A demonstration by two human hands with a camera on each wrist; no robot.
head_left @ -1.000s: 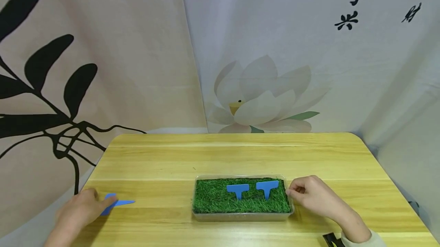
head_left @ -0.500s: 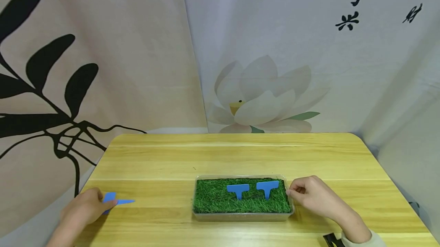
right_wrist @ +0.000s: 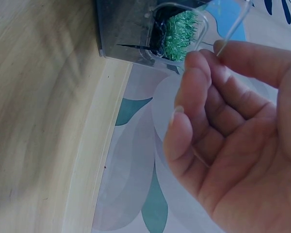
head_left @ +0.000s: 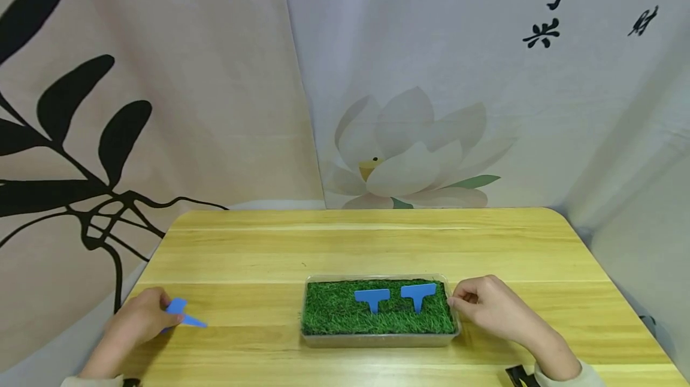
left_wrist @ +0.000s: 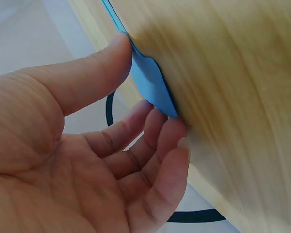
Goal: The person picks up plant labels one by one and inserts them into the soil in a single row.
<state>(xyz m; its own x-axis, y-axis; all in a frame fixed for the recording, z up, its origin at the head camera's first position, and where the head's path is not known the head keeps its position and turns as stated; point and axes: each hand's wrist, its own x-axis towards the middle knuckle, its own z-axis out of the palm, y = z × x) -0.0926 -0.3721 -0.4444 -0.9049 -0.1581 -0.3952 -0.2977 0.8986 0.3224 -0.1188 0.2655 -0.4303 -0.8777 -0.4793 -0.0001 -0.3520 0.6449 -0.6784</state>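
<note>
At the table's left side my left hand (head_left: 139, 318) holds a blue T-shaped plant label (head_left: 193, 321), its pointed stem aimed right. In the left wrist view the thumb lies on the label (left_wrist: 150, 82), with fingertips at its edge close to the tabletop. A clear plastic tray (head_left: 377, 342) of green artificial grass (head_left: 329, 309) stands mid-front. Two blue plant labels, a left one (head_left: 372, 296) and a right one (head_left: 418, 292), stand upright in the grass. My right hand (head_left: 493, 303) pinches the tray's right rim between thumb and forefinger, as the right wrist view shows.
The light wooden table (head_left: 259, 255) has rounded far corners. Behind it hangs a printed cloth (head_left: 226, 75) with black leaves, a pale lotus and black characters. A black piece (head_left: 520, 375) shows by the right sleeve (head_left: 571, 378).
My left hand has shifted slightly rightward and up, and its sleeve has come into view. The label has turned, its stem tip now lower. The right hand and tray have stayed put.
</note>
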